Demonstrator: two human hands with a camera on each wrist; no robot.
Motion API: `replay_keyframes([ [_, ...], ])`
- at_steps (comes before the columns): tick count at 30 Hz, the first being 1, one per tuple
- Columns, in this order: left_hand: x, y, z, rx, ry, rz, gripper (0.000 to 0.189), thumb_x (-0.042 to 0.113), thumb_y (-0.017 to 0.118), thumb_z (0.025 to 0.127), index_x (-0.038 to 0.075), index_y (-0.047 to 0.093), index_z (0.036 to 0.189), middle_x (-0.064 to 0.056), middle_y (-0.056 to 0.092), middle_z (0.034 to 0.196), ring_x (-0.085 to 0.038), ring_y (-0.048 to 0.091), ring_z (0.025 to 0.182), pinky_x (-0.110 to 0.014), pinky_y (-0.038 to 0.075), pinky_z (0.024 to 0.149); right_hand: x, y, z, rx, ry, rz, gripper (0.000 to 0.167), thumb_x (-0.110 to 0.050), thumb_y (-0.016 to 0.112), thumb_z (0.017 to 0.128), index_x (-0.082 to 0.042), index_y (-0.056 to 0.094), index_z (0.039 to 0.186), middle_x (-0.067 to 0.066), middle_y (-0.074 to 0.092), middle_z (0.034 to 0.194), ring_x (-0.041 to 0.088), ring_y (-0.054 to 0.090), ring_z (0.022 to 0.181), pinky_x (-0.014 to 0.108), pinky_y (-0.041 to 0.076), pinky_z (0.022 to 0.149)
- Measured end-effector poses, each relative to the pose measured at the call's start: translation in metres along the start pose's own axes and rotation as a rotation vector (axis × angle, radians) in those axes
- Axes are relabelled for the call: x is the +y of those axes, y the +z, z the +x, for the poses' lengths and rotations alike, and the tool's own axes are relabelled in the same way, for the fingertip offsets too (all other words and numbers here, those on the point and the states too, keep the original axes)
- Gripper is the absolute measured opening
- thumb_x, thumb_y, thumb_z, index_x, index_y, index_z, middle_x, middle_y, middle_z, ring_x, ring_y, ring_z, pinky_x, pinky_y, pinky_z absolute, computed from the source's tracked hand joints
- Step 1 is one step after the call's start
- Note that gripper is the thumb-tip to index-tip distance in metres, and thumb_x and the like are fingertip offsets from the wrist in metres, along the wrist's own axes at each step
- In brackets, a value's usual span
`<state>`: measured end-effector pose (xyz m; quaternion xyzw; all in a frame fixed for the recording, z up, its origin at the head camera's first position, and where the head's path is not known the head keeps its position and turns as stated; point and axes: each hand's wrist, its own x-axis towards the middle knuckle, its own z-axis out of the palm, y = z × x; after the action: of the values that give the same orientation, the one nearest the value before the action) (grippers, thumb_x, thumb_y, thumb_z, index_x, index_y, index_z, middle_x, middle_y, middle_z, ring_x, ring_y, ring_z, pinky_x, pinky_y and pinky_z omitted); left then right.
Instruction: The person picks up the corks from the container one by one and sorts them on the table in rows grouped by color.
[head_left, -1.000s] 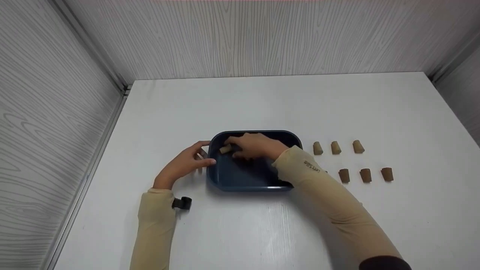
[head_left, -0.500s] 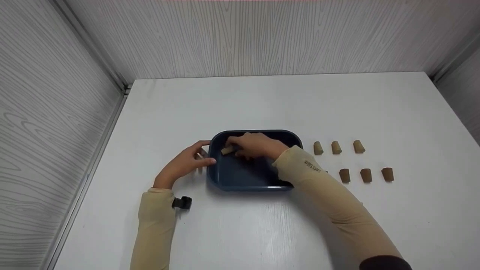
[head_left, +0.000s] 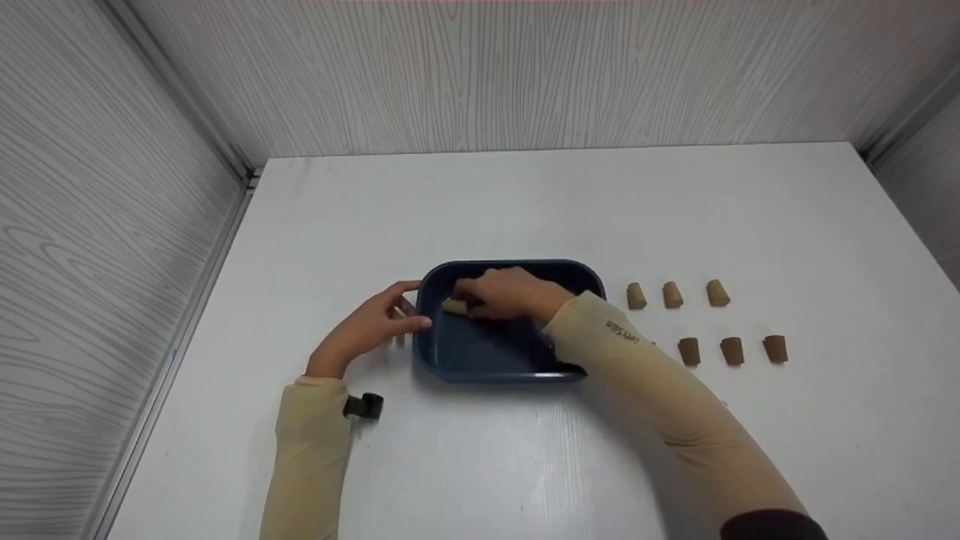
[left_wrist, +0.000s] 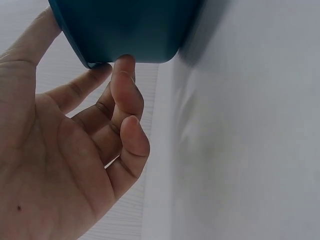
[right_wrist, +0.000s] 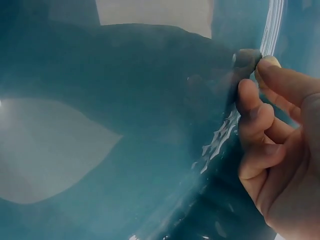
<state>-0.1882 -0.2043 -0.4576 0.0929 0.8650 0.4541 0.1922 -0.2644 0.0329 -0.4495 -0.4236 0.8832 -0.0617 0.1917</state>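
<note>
A dark blue rectangular basin (head_left: 480, 352) with rounded corners sits mid-table. My left hand (head_left: 375, 322) holds its left side, thumb on the rim and fingers against the outer wall. In the left wrist view, the other fingers (left_wrist: 130, 95) bend loosely below the basin's edge. Inside the basin, my right hand (head_left: 510, 292) pinches a pale tan tapered cork (head_left: 454, 307) between thumb and fingertips, near the left wall. The right wrist view shows this cork (right_wrist: 271, 61) mostly covered by the fingers. Glossy reflections and ripple-like glints cross the basin's inside there.
Right of the basin, three pale corks (head_left: 673, 295) form a row. Several brown corks (head_left: 732, 351) stand in a nearer row, one mostly hidden by the right sleeve (head_left: 660, 390). Grey wood-grain panels (head_left: 480, 75) border the white table (head_left: 480, 202) at the back and sides.
The pale cork has shifted slightly right and nearer within the basin and turned from slanted to almost level, as my right fingers curl further in. My left hand and the basin stay put.
</note>
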Motion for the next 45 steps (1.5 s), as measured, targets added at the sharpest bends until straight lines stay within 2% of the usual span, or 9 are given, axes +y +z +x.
replay_keyframes([
  [5, -0.002, 0.0, 0.0, -0.006, 0.013, -0.005, 0.07, 0.045, 0.069, 0.087, 0.022, 0.039, 0.147, -0.011, 0.059, 0.107, -0.027, 0.06, 0.08, -0.034, 0.045, 0.067, 0.0, 0.0, -0.001, -0.017, -0.009, 0.033, 0.051, -0.023, 0.058, 0.097, -0.032, 0.042, 0.145, 0.007, 0.066, 0.116, 0.021, 0.06, 0.084, 0.039, 0.051, 0.081],
  [10, -0.001, -0.001, 0.0, -0.004, 0.022, -0.014, 0.069, 0.043, 0.069, 0.088, 0.022, 0.039, 0.147, -0.011, 0.059, 0.107, -0.028, 0.06, 0.079, -0.034, 0.045, 0.066, 0.0, -0.001, -0.001, -0.014, -0.016, 0.022, 0.054, -0.018, 0.057, 0.098, -0.036, 0.04, 0.145, 0.009, 0.067, 0.108, 0.021, 0.061, 0.08, 0.038, 0.051, 0.078],
  [17, -0.001, -0.001, 0.0, -0.002, 0.013, 0.004, 0.071, 0.046, 0.068, 0.087, 0.022, 0.039, 0.147, -0.011, 0.06, 0.107, -0.026, 0.06, 0.08, -0.033, 0.045, 0.067, -0.003, -0.004, -0.003, 0.003, -0.036, 0.029, 0.051, -0.014, 0.058, 0.096, -0.034, 0.044, 0.141, 0.007, 0.066, 0.096, 0.019, 0.059, 0.074, 0.035, 0.049, 0.071],
  [21, -0.001, -0.001, -0.001, -0.011, -0.007, 0.014, 0.073, 0.048, 0.067, 0.087, 0.021, 0.036, 0.148, -0.01, 0.059, 0.109, -0.024, 0.059, 0.083, -0.033, 0.045, 0.068, -0.007, -0.006, -0.005, 0.003, -0.054, 0.028, 0.045, -0.015, 0.057, 0.096, -0.03, 0.047, 0.137, 0.005, 0.064, 0.089, 0.018, 0.056, 0.069, 0.032, 0.047, 0.066],
  [25, -0.001, -0.002, -0.001, -0.016, -0.01, 0.007, 0.073, 0.048, 0.067, 0.087, 0.021, 0.037, 0.148, -0.01, 0.059, 0.109, -0.024, 0.059, 0.083, -0.034, 0.045, 0.068, -0.011, -0.013, -0.008, 0.004, -0.057, 0.021, 0.039, -0.018, 0.056, 0.096, -0.027, 0.049, 0.134, 0.003, 0.063, 0.087, 0.017, 0.056, 0.068, 0.032, 0.047, 0.065],
  [30, 0.001, -0.001, 0.001, -0.02, -0.002, 0.004, 0.073, 0.048, 0.068, 0.087, 0.021, 0.037, 0.148, -0.01, 0.059, 0.108, -0.025, 0.059, 0.082, -0.034, 0.045, 0.068, -0.012, -0.027, -0.019, 0.04, -0.045, 0.018, 0.038, -0.021, 0.057, 0.096, -0.026, 0.05, 0.133, 0.002, 0.061, 0.089, 0.018, 0.053, 0.074, 0.034, 0.046, 0.068],
  [36, 0.003, -0.002, 0.0, -0.015, -0.002, 0.004, 0.074, 0.048, 0.068, 0.087, 0.021, 0.037, 0.148, -0.009, 0.059, 0.107, -0.026, 0.059, 0.083, -0.034, 0.045, 0.068, -0.01, -0.044, -0.037, 0.11, -0.066, 0.02, 0.04, -0.022, 0.06, 0.095, -0.024, 0.05, 0.134, 0.003, 0.061, 0.084, 0.017, 0.051, 0.069, 0.031, 0.04, 0.061],
  [45, 0.002, -0.001, -0.001, -0.006, -0.011, 0.015, 0.074, 0.048, 0.069, 0.086, 0.021, 0.038, 0.147, -0.01, 0.058, 0.108, -0.024, 0.058, 0.083, -0.034, 0.046, 0.068, -0.004, -0.067, -0.061, 0.182, -0.085, 0.102, 0.04, -0.022, 0.062, 0.094, -0.023, 0.049, 0.132, 0.004, 0.065, 0.076, 0.013, 0.055, 0.064, 0.028, 0.043, 0.059],
])
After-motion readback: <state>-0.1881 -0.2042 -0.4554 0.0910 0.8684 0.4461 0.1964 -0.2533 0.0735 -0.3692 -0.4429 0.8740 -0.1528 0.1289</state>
